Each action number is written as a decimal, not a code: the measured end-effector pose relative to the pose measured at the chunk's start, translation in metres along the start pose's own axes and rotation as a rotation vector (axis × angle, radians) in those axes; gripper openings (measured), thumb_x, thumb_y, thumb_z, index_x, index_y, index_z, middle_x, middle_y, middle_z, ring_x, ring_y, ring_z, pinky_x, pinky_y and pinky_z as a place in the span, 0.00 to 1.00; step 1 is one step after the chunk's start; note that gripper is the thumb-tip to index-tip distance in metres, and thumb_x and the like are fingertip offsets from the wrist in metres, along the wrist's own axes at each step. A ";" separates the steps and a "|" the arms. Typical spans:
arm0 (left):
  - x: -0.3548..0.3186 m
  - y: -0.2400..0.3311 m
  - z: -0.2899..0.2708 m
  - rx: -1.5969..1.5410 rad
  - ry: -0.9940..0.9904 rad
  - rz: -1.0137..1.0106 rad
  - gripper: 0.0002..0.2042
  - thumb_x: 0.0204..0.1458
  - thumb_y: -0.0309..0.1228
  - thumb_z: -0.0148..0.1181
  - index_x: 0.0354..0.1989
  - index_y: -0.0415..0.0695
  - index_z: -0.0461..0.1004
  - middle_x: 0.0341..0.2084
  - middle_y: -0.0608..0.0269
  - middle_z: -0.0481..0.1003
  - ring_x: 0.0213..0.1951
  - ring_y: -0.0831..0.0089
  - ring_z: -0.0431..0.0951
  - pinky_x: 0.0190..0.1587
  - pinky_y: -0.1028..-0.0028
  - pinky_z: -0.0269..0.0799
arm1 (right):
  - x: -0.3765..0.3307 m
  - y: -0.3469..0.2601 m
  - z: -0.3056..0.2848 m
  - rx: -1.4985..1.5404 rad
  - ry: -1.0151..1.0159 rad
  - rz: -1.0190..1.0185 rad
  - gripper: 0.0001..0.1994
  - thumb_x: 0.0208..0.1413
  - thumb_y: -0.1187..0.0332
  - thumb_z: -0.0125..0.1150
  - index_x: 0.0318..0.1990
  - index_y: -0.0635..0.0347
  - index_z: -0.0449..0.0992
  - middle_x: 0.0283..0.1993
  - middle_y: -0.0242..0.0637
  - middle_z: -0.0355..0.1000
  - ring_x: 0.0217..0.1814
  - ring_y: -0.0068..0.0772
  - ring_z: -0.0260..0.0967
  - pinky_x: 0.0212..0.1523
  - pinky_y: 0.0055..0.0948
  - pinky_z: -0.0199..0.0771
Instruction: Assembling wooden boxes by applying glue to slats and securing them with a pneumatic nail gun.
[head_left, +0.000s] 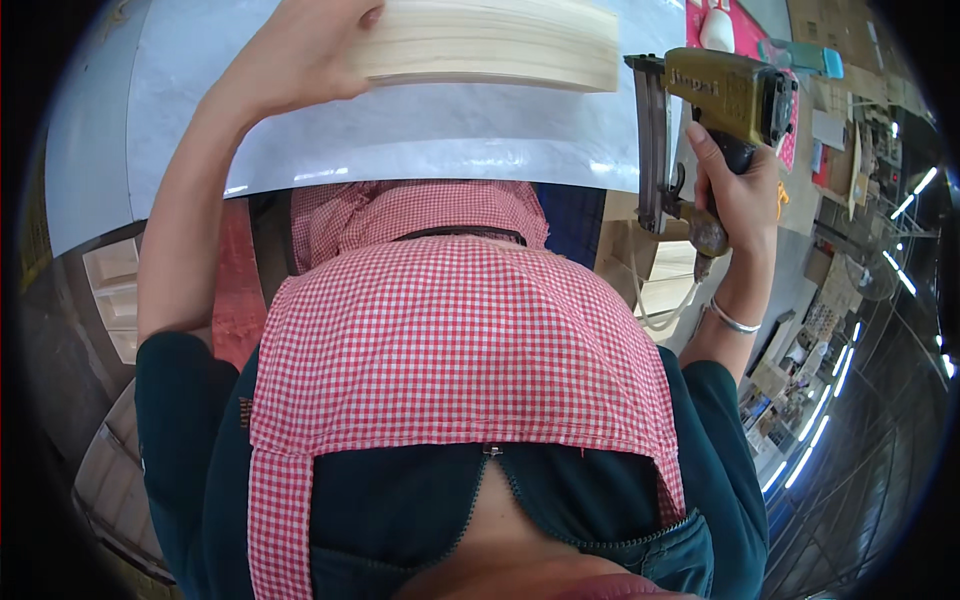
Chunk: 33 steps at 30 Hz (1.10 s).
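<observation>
A long pale wooden piece (490, 42) lies over the light tabletop (400, 145) at the top of the head view. Its upper part runs out of the picture, so its full shape is hidden. My left hand (318, 50) grips the left end of it, thumb along the near side. At the right, my right hand (740, 195) is wrapped round the handle of an air nail gun (722, 88), gold and black with a worn body. The gun's long magazine points toward me, beside the table's right part, apart from the wood.
A thin pale air hose (655, 322) hangs below the gun. Past it lie a white bottle (717, 30) and a teal object (812, 58) on pink material. Wooden trays (112, 290) stand low at the left, and more pale wood (672, 278) sits under the table's right side.
</observation>
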<state>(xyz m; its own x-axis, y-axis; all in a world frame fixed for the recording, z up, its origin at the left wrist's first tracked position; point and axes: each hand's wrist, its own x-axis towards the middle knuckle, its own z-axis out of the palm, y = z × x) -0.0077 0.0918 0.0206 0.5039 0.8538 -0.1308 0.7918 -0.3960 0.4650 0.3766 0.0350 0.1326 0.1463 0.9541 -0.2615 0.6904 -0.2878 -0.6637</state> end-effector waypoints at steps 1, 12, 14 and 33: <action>0.005 0.004 0.006 -0.080 -0.008 -0.025 0.21 0.33 0.33 0.73 0.35 0.43 0.68 0.44 0.50 0.71 0.53 0.50 0.68 0.58 0.60 0.64 | -0.002 0.001 0.002 0.002 -0.007 -0.001 0.16 0.56 0.60 0.72 0.24 0.63 0.77 0.11 0.28 0.66 0.09 0.19 0.58 0.13 0.19 0.58; 0.050 0.034 0.041 -0.266 0.007 -0.075 0.19 0.33 0.33 0.71 0.33 0.44 0.68 0.42 0.52 0.70 0.47 0.53 0.68 0.54 0.62 0.66 | -0.011 0.003 0.020 -0.014 -0.108 -0.030 0.16 0.57 0.61 0.72 0.25 0.64 0.78 0.11 0.29 0.67 0.09 0.18 0.59 0.12 0.19 0.57; 0.051 0.033 0.042 -0.287 -0.010 -0.098 0.19 0.33 0.33 0.70 0.33 0.45 0.68 0.42 0.52 0.70 0.47 0.53 0.68 0.54 0.62 0.66 | -0.009 0.004 0.021 -0.015 -0.117 -0.026 0.16 0.57 0.61 0.72 0.25 0.64 0.78 0.11 0.29 0.67 0.09 0.18 0.60 0.12 0.18 0.57; 0.050 0.012 0.055 -0.380 -0.142 -0.201 0.22 0.35 0.35 0.71 0.36 0.45 0.65 0.52 0.48 0.67 0.55 0.49 0.66 0.59 0.60 0.64 | -0.027 -0.019 0.048 0.110 -0.002 0.036 0.12 0.58 0.65 0.70 0.29 0.65 0.79 0.13 0.28 0.66 0.09 0.19 0.58 0.12 0.19 0.57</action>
<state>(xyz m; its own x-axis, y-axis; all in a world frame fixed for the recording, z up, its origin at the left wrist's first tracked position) 0.0456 0.1115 -0.0283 0.4165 0.8358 -0.3576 0.7089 -0.0523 0.7034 0.3259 0.0105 0.1185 0.1686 0.9427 -0.2878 0.6031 -0.3296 -0.7264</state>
